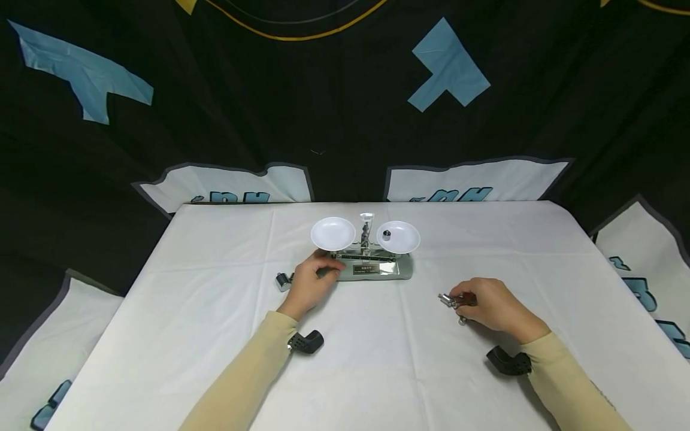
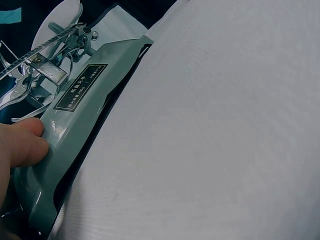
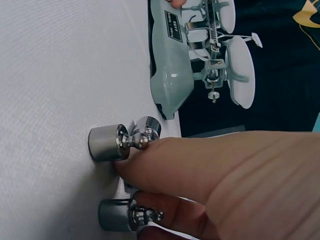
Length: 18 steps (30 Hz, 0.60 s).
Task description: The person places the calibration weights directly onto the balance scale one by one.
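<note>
A pan balance [image 1: 372,269] with a grey-green base, a dark label plate and two white pans stands at the table's far middle. My left hand [image 1: 314,278] holds the left end of its base; in the left wrist view, fingertips [image 2: 32,142] press on the green metal. A small metal weight [image 1: 386,235] sits on the right pan [image 1: 404,239]. To the right, my right hand [image 1: 492,304] reaches down among silver knobbed weights [image 3: 106,143], its thumb and fingers pinching one that is mostly hidden. Another weight [image 3: 116,215] lies below the thumb.
A metal weight [image 1: 283,281] lies just left of my left hand. White cloth [image 1: 366,359] covers the table, and a black curtain [image 1: 334,108] with blue shapes hangs beyond the far edge. Each wrist wears a black camera [image 1: 306,342].
</note>
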Tool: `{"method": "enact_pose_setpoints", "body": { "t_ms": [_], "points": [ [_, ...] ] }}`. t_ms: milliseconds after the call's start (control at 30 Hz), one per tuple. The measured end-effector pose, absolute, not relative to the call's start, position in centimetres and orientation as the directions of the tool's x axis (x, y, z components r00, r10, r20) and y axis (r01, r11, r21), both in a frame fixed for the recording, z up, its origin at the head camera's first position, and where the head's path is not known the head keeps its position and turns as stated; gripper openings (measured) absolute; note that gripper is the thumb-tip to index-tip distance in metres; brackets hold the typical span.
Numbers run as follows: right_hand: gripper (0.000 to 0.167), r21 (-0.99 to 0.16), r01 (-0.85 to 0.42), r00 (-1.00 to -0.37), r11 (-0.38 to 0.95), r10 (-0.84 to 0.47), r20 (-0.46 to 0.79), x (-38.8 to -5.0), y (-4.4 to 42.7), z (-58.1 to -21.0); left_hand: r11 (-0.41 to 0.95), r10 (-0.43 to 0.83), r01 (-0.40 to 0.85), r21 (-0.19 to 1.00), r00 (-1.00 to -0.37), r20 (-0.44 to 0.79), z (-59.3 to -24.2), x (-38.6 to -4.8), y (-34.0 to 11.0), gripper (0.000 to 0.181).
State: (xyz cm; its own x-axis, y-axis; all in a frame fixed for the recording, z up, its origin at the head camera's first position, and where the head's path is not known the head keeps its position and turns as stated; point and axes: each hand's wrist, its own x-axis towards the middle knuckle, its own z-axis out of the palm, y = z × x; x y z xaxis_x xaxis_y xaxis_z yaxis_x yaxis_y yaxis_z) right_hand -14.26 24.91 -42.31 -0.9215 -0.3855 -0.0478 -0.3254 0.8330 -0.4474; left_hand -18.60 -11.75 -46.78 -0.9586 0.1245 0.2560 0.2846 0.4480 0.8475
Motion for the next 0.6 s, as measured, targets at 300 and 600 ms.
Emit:
{"method": "enact_pose_setpoints", "body": {
  "t_ms": [300,600],
  "points": [
    [0.025,-0.449,-0.329,-0.921,0.831,-0.387,-0.041,-14.12,24.7,-42.28,0.453,0.126,0.284,0.845,-0.959,0.255,-46.7,-18.56,-11.91,0.014],
    [0.021,-0.465,-0.345,-0.916,0.815,-0.4,-0.023,-14.15,25.2,-42.51,0.451,0.132,0.289,0.845,-0.957,0.257,-46.68,-18.42,-11.92,0.016]
  ]
}}
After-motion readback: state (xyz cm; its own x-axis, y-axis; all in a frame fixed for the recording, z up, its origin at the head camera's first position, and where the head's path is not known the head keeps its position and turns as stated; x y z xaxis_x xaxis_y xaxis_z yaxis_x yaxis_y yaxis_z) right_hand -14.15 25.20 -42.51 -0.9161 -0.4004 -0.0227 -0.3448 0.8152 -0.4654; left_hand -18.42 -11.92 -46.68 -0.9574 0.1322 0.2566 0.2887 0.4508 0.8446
